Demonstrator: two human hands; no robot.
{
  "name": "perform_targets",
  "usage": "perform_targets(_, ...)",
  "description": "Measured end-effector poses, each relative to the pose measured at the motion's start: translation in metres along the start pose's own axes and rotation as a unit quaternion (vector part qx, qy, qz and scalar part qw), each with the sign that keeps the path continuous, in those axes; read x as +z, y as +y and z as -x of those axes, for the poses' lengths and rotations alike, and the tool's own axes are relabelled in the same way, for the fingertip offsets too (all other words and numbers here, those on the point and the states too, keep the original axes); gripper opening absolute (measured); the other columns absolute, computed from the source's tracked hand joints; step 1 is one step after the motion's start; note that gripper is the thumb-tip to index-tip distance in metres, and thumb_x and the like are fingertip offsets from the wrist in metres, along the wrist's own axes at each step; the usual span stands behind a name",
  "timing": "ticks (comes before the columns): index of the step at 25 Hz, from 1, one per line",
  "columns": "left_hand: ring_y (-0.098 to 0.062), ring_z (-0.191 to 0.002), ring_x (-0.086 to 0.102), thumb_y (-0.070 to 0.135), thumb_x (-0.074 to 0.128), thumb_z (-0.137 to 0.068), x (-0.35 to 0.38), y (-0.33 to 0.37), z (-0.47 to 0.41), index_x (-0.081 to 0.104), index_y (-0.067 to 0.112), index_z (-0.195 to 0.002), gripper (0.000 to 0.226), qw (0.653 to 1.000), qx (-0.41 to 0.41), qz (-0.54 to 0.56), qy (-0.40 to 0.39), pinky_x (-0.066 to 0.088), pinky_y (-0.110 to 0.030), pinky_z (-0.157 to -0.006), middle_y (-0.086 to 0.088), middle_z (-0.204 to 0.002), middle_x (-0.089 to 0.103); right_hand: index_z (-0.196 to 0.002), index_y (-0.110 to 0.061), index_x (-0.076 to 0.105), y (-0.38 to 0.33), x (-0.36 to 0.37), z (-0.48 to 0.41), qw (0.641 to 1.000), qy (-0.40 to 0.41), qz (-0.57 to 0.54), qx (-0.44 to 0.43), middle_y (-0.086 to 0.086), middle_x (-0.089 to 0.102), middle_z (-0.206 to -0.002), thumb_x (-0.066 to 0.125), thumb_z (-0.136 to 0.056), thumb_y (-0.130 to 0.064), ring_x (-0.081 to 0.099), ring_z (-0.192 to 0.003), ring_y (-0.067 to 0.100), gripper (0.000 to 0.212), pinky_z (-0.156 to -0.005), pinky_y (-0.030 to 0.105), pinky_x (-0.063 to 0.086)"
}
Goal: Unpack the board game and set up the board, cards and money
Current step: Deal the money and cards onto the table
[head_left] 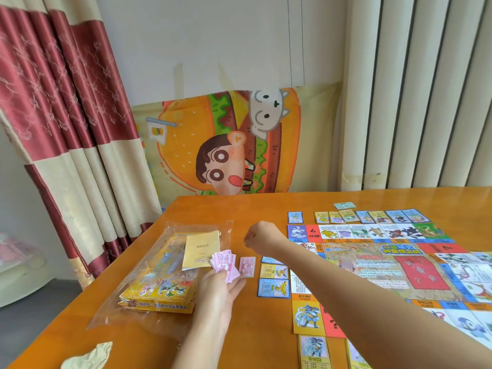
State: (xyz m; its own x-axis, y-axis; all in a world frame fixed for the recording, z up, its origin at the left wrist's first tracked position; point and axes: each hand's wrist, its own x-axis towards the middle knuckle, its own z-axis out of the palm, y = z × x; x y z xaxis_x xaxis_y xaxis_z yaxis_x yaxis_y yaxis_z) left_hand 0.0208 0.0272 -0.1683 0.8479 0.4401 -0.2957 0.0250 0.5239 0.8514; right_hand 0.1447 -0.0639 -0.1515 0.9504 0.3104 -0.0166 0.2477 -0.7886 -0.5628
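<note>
The game board (372,265) lies unfolded on the right half of the orange table (239,336). My left hand (221,291) holds a fan of pink money notes (223,262) just left of the board. A small pile of pink notes (247,266) lies flat on the table beside them. My right hand (262,234) hovers above the board's far left corner with its fingers curled; nothing shows in it. Property cards (372,216) line the board's far edge, with more cards (273,279) along its left edge. A green note (344,205) lies beyond the far row.
The yellow game box (159,283) sits in a clear plastic bag at the left, with a gold booklet (202,249) on top. Crumpled paper (87,356) lies at the table's near left corner. Curtains and a cartoon mat stand behind the table.
</note>
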Motion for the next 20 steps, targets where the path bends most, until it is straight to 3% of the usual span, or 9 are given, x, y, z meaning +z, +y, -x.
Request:
perform_targets(5,-0.044,-0.098,0.054,-0.01,0.028,-0.096,-0.012,0.021,-0.006,0.034,-0.006,-0.135,0.04,0.997,0.013,0.069,0.03,0.043,-0.052,-0.094,-0.029,-0.113,0.049,-0.123,-0.009,0.062,-0.009,-0.02,0.021,0.994,-0.082,-0.062,-0.03,0.013,0.061,-0.126,0.048,-0.091,-0.002,0.059,-0.109,0.026,0.036,-0.095,0.032,0.045)
perform_targets(8,-0.045,-0.099,0.055,-0.01,0.028,-0.096,-0.013,0.02,-0.001,0.034,-0.006,-0.136,0.041,0.998,0.005,0.068,0.017,0.044,-0.05,-0.088,-0.034,-0.121,0.048,-0.125,-0.009,0.061,-0.015,-0.017,0.029,0.989,-0.106,-0.086,-0.05,0.014,0.06,-0.127,0.046,-0.092,-0.002,0.058,-0.113,0.027,0.037,-0.097,0.032,0.045)
perform_targets(11,-0.038,-0.089,0.061,-0.008,0.028,-0.097,-0.008,0.021,0.007,0.047,-0.005,-0.123,0.032,0.999,0.019,0.021,-0.034,0.05,-0.043,-0.078,-0.03,-0.107,0.059,-0.118,-0.001,0.063,-0.019,-0.023,0.038,0.979,-0.097,-0.173,-0.057,0.016,0.065,-0.107,0.05,-0.096,-0.011,0.061,-0.082,0.018,0.027,-0.089,0.033,0.051)
perform_targets(13,-0.032,-0.084,0.064,-0.008,0.031,-0.097,-0.001,0.023,0.013,0.056,-0.004,-0.108,0.028,0.997,0.035,-0.016,-0.072,0.057,-0.034,-0.066,-0.024,-0.096,0.065,-0.111,0.001,0.066,-0.017,-0.038,0.044,0.965,-0.108,-0.228,-0.075,0.016,0.068,-0.101,0.055,-0.096,-0.022,0.063,-0.078,0.018,0.029,-0.083,0.03,0.056)
perform_targets(16,-0.027,-0.079,0.067,-0.01,0.043,-0.093,0.013,0.02,0.019,0.063,0.0,-0.096,0.022,0.987,0.069,-0.094,-0.108,0.058,-0.031,-0.066,-0.014,-0.09,0.07,-0.097,-0.007,0.073,-0.006,-0.068,0.054,0.969,-0.107,-0.187,-0.121,0.009,0.072,-0.09,0.071,-0.085,-0.022,0.067,-0.076,0.015,0.019,-0.075,0.023,0.057)
perform_targets(20,-0.023,-0.08,0.067,-0.009,0.055,-0.088,0.043,0.009,0.026,0.066,0.005,-0.092,0.019,0.974,0.088,-0.146,-0.151,0.056,-0.028,-0.067,-0.009,-0.086,0.073,-0.093,-0.008,0.075,0.018,-0.108,0.069,0.979,-0.086,-0.145,-0.117,0.006,0.072,-0.077,0.077,-0.079,-0.013,0.066,-0.065,0.011,0.016,-0.063,0.017,0.053)
